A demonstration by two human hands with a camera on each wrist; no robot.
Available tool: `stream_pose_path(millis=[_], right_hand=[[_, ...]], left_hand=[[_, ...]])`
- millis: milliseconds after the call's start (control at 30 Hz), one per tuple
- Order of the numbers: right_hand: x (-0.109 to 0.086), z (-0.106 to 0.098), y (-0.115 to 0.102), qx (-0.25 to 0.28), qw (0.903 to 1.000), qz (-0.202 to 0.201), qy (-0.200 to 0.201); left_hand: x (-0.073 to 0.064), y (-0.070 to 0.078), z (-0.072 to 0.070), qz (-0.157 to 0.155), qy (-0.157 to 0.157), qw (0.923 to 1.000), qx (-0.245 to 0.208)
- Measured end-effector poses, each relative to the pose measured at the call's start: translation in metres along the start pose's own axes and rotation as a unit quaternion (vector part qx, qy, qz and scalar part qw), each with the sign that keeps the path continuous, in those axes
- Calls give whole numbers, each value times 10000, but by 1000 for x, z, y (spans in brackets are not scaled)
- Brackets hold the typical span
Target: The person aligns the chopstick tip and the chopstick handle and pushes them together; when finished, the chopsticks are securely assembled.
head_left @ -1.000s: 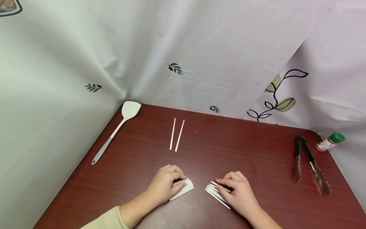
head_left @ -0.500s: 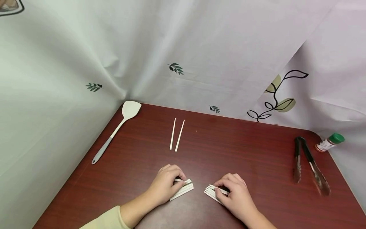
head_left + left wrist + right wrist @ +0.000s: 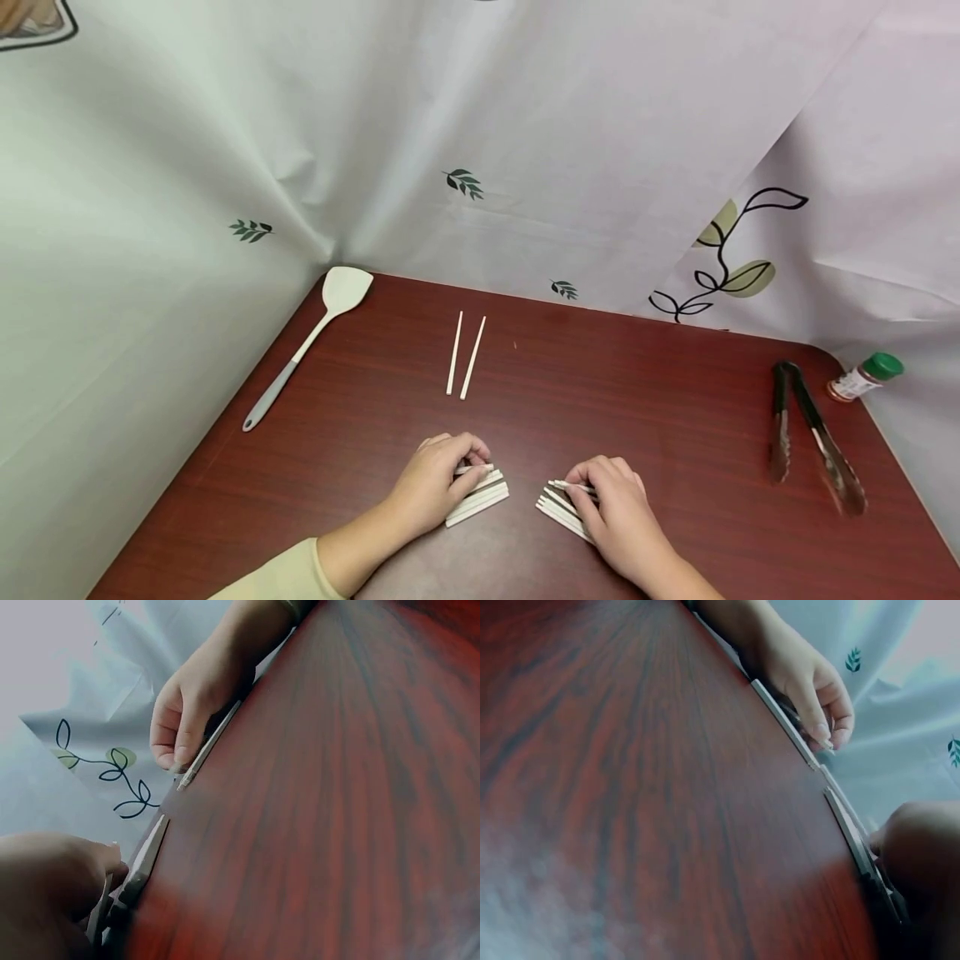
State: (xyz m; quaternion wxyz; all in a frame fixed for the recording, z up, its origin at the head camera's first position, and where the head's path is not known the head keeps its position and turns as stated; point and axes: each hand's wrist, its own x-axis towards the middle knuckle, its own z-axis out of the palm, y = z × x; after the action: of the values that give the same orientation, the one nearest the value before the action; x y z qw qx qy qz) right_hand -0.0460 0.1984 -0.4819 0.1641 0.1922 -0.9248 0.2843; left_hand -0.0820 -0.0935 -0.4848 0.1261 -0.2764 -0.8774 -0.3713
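Observation:
In the head view my left hand [image 3: 423, 487] pinches a white chopstick [image 3: 485, 467] between thumb and fingers, at the far side of a row of white chopsticks [image 3: 480, 505] on the table. Opposite it, my right hand [image 3: 622, 521] pinches a chopstick [image 3: 558, 484] above a second row [image 3: 561, 517], whose ends point toward the left row. Palms and fingers hide the outer ends of both rows. Further back, two chopsticks [image 3: 454, 354] lie side by side, slightly apart. The right wrist view shows the left thumb and fingertips [image 3: 823, 735] closed together just over a chopstick [image 3: 784, 724].
On the dark red table [image 3: 637, 400], a white spatula [image 3: 303, 346] with a grey handle lies along the left edge. Black-handled metal tongs [image 3: 810, 425] lie at the right, near a green-capped spice jar [image 3: 862, 377]. A pale curtain [image 3: 562, 150] hangs behind the table.
Both hands stay nearly in place. Their fingers have lifted a chopstick from the far side of each row, and gaps between the chopsticks show more on both sides.

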Motion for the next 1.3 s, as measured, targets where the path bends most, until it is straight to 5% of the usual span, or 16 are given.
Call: stream_pose_path(millis=[267,500,867,1300], right_hand=[[2,0,7,599,9954,-624,414],[6,5,6,1337,9695,-1855,883],[4,13,-11,1832,9387,-2831,721],[5,12,-18,1981,9327,-2886,870]], left_hand=[[3,-8,3,1331,388,9886,-579],[6,-2,2,2314,423,9697,-654],[-3,15,9,2686,318,9590,-850],[-5,18,14,2748,303,9559,-997]])
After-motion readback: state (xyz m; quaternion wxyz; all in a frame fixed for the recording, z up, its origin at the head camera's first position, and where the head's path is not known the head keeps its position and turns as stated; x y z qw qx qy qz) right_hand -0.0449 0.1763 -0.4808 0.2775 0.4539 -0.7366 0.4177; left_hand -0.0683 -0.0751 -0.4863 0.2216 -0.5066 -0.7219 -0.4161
